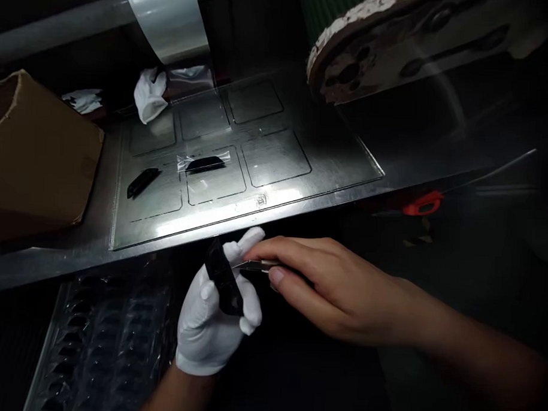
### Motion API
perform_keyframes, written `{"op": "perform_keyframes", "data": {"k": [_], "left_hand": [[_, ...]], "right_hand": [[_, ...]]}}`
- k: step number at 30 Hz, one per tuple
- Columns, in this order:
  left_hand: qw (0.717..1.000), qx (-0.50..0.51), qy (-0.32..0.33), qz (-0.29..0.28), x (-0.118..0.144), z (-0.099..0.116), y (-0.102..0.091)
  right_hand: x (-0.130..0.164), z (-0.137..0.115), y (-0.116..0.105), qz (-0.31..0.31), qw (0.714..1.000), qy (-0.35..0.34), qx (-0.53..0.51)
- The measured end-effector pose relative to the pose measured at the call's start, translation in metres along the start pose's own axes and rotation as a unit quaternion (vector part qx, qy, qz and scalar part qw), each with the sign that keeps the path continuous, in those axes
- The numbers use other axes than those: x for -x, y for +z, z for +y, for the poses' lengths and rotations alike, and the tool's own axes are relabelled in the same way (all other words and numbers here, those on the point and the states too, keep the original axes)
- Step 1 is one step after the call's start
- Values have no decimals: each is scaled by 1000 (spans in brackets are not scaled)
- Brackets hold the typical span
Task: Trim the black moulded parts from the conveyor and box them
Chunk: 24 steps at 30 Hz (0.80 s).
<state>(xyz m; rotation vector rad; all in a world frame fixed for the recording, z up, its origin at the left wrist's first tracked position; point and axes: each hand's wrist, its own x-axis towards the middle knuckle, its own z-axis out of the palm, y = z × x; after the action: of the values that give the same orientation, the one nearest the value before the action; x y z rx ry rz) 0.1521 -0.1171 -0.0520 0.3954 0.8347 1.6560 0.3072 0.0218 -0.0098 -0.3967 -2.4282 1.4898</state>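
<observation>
The small black part (224,281) is sitting upright in the gloved left hand (213,320), just below the front edge of the metal work plate (275,160), and the white-gloved fingers are wrapping round its lower half, clamped on it. It is looking light and rigid, a glossy moulded piece by the look of it, so I'd judge it slippery against cotton and best pinched by its long edges rather than its shiny faces. The bare right hand (311,279) is coming in from the right, its fingers closed together on slim metal tweezers (258,265) whose tip is touching the part's upper edge. Out on the plate, a similar black piece in a clear bag (204,163) is lying in one of the outlined squares, and another bare black piece (142,182) is resting to its left. A crumpled white cloth (149,94) is lying further back, a cardboard box (37,155) is standing at the left, and a clear blister tray (103,337) is sitting below the hands.
</observation>
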Motion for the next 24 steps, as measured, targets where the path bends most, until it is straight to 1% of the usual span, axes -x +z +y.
{"op": "perform_keyframes", "data": {"k": [2, 8, 12, 14, 19, 24], "left_hand": [[1000, -10, -7, -9, 1, 0, 0], [999, -45, -16, -27, 2, 2, -1], [997, -46, -31, -52, 0, 4, -2], [997, -46, -35, -54, 0, 5, -2], [996, -63, -26, -56, 0, 6, -6], [996, -58, -28, -59, 0, 5, -7]], "right_hand": [[-2, 2, 5, -4, 1000, -10, -7], [-3, 3, 9, -11, 998, 21, 51], [-1, 3, 9, -5, 998, 27, 55], [0, 3, 10, -1, 998, 29, 60], [1, 4, 11, 13, 997, 7, 79], [1, 6, 6, -14, 994, -16, 110]]}}
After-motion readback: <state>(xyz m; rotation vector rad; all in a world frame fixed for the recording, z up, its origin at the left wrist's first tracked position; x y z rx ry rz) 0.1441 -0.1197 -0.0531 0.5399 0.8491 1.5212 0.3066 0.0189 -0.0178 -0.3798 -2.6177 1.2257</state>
